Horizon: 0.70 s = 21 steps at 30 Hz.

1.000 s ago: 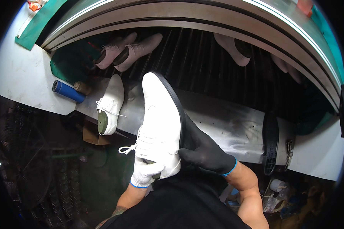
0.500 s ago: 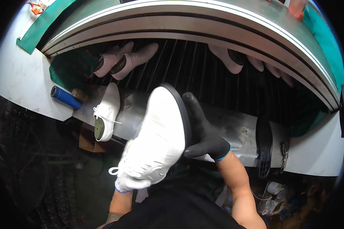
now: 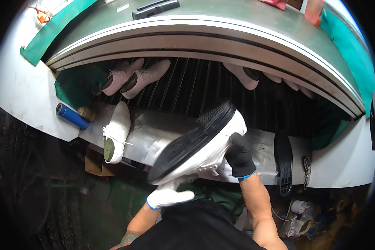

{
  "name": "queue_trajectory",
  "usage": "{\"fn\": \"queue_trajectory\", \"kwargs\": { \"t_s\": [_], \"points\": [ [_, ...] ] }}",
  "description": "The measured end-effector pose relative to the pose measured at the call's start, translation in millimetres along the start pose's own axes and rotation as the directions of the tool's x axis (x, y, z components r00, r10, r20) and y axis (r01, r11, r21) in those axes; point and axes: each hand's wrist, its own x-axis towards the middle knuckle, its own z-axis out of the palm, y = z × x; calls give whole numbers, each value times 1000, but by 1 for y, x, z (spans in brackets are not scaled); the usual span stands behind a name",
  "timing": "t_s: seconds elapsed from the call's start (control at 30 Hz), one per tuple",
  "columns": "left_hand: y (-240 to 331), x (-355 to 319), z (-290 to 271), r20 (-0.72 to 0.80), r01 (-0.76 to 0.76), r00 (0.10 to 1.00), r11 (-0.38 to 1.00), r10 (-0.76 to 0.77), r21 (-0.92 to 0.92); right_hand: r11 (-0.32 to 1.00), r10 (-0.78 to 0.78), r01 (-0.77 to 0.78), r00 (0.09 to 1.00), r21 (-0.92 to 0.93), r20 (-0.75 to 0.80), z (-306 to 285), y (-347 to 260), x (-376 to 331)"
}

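A white lace-up shoe is held on its side above the metal ledge, its black sole facing up and away from me. My right hand, in a black glove, grips it at the heel end. Under the toe end is my left hand in a white glove, its thumb stretched out and its other fingers partly hidden beneath the shoe. Another white shoe, with a green block in its opening, lies on the ledge to the left. A loose black sole rests on the ledge to the right.
Behind the metal ledge runs a dark roller conveyor carrying several white shoes under a wide hood. A blue roll lies at the left. Metal clippers sit at the right edge. A cardboard box stands below the ledge.
The shoe has been turned from toe-up to lying sideways, its sole now showing and heel to the right. My right hand has moved from beside the sole to the heel; my left is at the toe.
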Motion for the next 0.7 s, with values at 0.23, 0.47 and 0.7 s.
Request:
{"fn": "queue_trajectory", "kwargs": {
  "t_s": [0.23, 0.47, 0.7],
  "points": [
    [45, -21, -42, -198, -368, 904, 925, 379, 92, 725, -214, 228, 972, -650, 102, 58, -33, 10],
    [122, 42, -54, -477, -700, 701, 642, 531, -314, 701, -20, 260, 938, -665, 346, 94, -14, 20],
    [102, 78, -31, -806, -892, 445, 114, 390, -437, 553, -155, 477, 865, -684, 478, 85, -17, 27]
  ]
}}
